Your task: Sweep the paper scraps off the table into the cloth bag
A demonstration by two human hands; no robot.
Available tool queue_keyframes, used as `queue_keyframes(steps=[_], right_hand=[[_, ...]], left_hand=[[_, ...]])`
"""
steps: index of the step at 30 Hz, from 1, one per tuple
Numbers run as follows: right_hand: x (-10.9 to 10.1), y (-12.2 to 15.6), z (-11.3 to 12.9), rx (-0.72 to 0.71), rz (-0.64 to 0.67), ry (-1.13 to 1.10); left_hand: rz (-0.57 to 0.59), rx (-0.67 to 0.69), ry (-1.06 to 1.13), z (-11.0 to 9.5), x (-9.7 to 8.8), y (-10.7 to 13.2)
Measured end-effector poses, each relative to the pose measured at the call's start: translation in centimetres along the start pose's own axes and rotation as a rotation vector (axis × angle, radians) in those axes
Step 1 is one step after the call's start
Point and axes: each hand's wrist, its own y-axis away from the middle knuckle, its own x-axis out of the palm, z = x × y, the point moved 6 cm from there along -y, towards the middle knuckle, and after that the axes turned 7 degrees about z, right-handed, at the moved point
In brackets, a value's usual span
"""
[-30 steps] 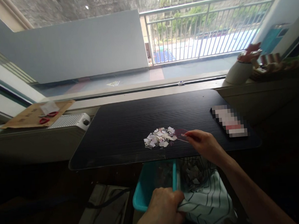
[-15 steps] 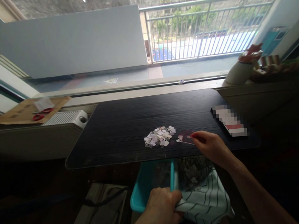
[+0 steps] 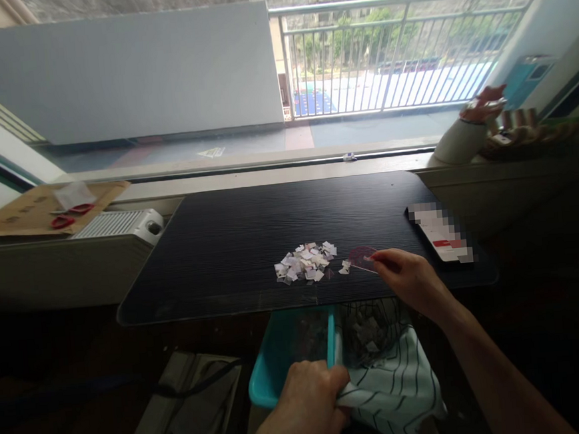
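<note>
Pinching pink plastic [image 3: 362,259] in right fingers [image 3: 387,258], striped cloth [image 3: 383,393] in left fingers [image 3: 314,372]; having just parted scraps [image 3: 344,267] from pile [image 3: 306,262] (seemingly a working portion).

The pale-green cloth [image 3: 393,389] is striped black, the rectangular black tabletop [image 3: 250,227] finely grained, the plastic bin [image 3: 266,374] coloured turquoise.

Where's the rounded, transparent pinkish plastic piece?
In the head view, the plastic piece is in the right hand, right of the small white scraps on the black tabletop.

Beyond the pale windowsill [image 3: 266,177], bright daylight reaches a wall [image 3: 158,73] and metal railing [image 3: 396,55].
</note>
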Motion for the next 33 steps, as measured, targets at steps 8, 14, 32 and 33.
queue_keyframes(steps=[8, 14, 32, 33], right_hand=[[0.2, -0.5, 0.1, -0.004, -0.004, 0.001], [-0.1, 0.4, 0.3, 0.045, 0.069, 0.044], [-1.4, 1.9, -1.2, 0.150, 0.054, 0.060], [-1.5, 1.9, -1.4, 0.150, 0.047, 0.057]], left_hand=[[-0.010, -0.002, 0.001, 0.1, -0.2, 0.0], [-0.013, 0.018, -0.007, 0.0, -0.2, 0.0], [0.000, 0.021, -0.007, -0.1, 0.3, -0.1], [0.003, 0.021, -0.006, -0.1, 0.3, -0.1]])
